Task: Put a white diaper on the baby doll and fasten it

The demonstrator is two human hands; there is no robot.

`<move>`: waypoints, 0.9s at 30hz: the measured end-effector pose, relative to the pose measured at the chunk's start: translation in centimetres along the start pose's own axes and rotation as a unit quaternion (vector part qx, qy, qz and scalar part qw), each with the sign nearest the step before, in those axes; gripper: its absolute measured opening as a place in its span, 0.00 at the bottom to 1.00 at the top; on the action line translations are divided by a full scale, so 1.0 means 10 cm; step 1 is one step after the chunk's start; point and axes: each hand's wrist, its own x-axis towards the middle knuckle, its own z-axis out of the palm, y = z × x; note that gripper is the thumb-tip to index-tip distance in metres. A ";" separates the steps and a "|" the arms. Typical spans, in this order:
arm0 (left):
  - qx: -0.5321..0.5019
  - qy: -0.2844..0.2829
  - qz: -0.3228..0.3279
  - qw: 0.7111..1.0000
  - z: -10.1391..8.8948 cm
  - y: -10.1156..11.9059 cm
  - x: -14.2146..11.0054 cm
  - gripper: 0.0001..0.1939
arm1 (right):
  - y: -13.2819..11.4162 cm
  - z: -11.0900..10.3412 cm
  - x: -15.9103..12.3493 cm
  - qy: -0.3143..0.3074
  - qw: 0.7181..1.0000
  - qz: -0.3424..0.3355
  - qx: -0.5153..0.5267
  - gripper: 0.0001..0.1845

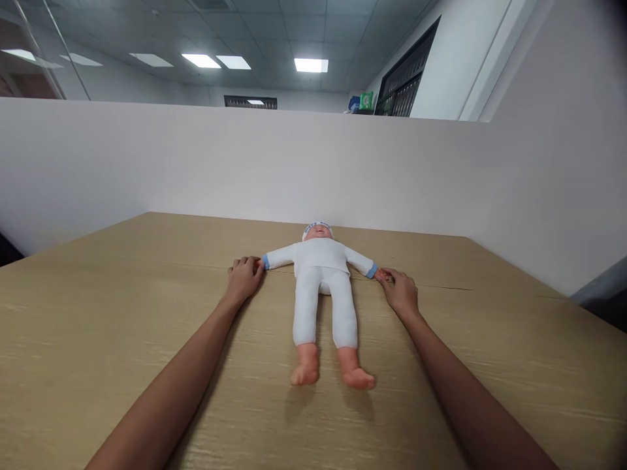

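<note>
A white-suited, blue-cuffed doll (322,254) is laid face-up on the table (98,326), its hands gripped by the left hand (243,279) and right hand (403,292). Wide room is left sideways; the wall (245,170) is neared headward.

This looks like an office or similar indoor workroom. A plain white partition (313,163) stands behind a wood-toned tabletop (147,313). Above the partition spreads a gridded tile ceiling (304,29) set with flat, lit panels (311,65); over its left end are what look like glass panes (53,52), and right of its middle, a dark-framed, barred window (409,68).
</note>
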 end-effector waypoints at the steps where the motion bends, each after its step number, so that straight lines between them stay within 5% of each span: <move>1: -0.001 0.001 0.001 1.000 0.01 0.00 0.00 0.23 | -0.01 0.00 0.00 0.000 1.000 0.001 0.001 0.26; 11: -0.084 0.066 0.033 0.994 -0.13 0.08 -0.15 0.21 | -0.33 -0.17 -0.22 0.068 0.996 0.018 0.047 0.35; 16: -0.172 0.127 0.048 0.976 -0.40 0.70 -0.51 0.14 | -0.86 -0.52 -0.48 0.100 0.987 -0.017 0.123 0.25; 19: -0.343 0.152 0.103 0.921 -0.79 1.37 -1.10 0.12 | -1.28 -0.92 -0.81 0.081 0.978 -0.053 0.183 0.21; 22: -0.456 0.096 0.186 0.865 -1.12 1.88 -2.05 0.11 | -1.55 -1.48 -1.44 0.048 0.964 -0.086 0.248 0.16; 25: -0.441 -0.003 0.451 0.776 -1.04 1.92 -3.17 0.16 | -1.48 -1.97 -2.35 0.084 0.942 -0.208 0.249 0.06; 26: -0.438 -0.054 0.495 0.749 -0.91 1.83 -3.52 0.19 | -1.40 -2.07 -2.69 0.103 0.923 -0.274 0.250 0.06; 27: -0.445 -0.112 0.456 0.762 -0.77 1.72 -3.85 0.24 | -1.30 -2.13 -3.03 0.089 0.902 -0.326 0.269 0.08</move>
